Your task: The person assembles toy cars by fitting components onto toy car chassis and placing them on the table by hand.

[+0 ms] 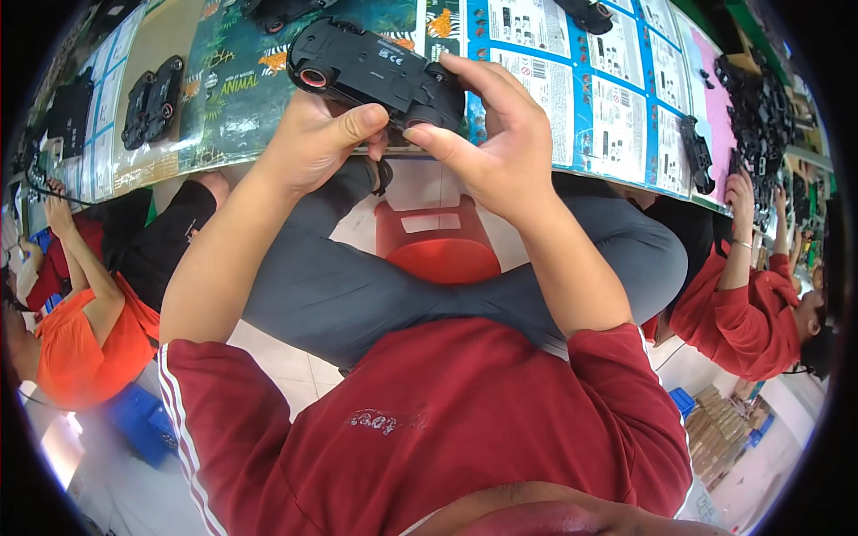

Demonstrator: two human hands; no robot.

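A black toy car chassis (380, 71) is held up over the near edge of the table, its flat underside facing me. Red-rimmed wheels show at its left end. My left hand (326, 134) grips the chassis from below on the left, the thumb against its lower edge. My right hand (500, 134) clasps its right end, thumb at the lower corner by a wheel and the index finger along the upper corner. The fingers behind the chassis are partly hidden.
Printed sheets cover the table (617, 116). Another black car chassis (152, 103) lies at left, one more (697, 154) at right, and others at the far edge. A heap of black parts (760, 98) sits far right, near a co-worker in red (742, 313). A red stool (438, 246) stands below the table.
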